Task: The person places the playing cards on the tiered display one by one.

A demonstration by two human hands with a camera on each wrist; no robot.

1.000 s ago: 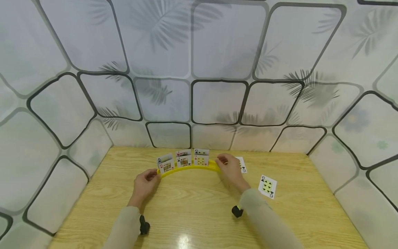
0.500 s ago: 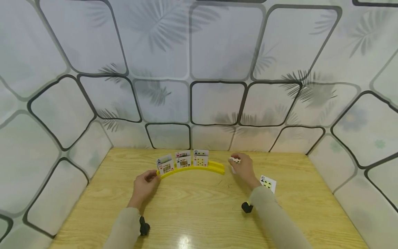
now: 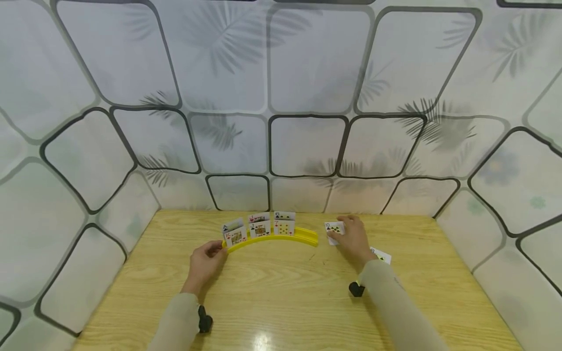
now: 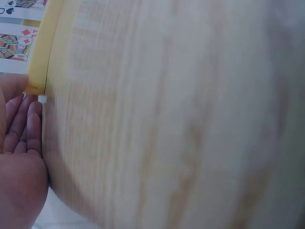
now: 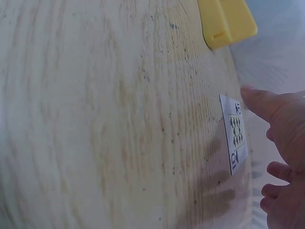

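My left hand point(image 3: 205, 261) pinches the left end of a curved yellow card holder point(image 3: 307, 238) between thumb and fingers; the left wrist view shows the thumb on top of the end. Playing cards stand in the holder in three pairs, one behind another, with a king of diamonds point(image 3: 236, 236) at the front left. To the right of the holder, a ten of clubs point(image 5: 237, 131) lies face up on the table. Over it is my right hand point(image 3: 354, 239), thumb point(image 5: 259, 101) stretched out near one corner and the other fingers loosely bent.
Another black-suited card point(image 3: 382, 256) lies face up farther right, partly hidden by the right forearm. The right part of the holder's slots bears no cards. A patterned fabric wall point(image 3: 307, 195) rises behind the wooden table point(image 3: 281, 302).
My right hand has left the holder's right end and moved right to the ten of clubs, which now lies farther left. The left hand has stayed on the holder.
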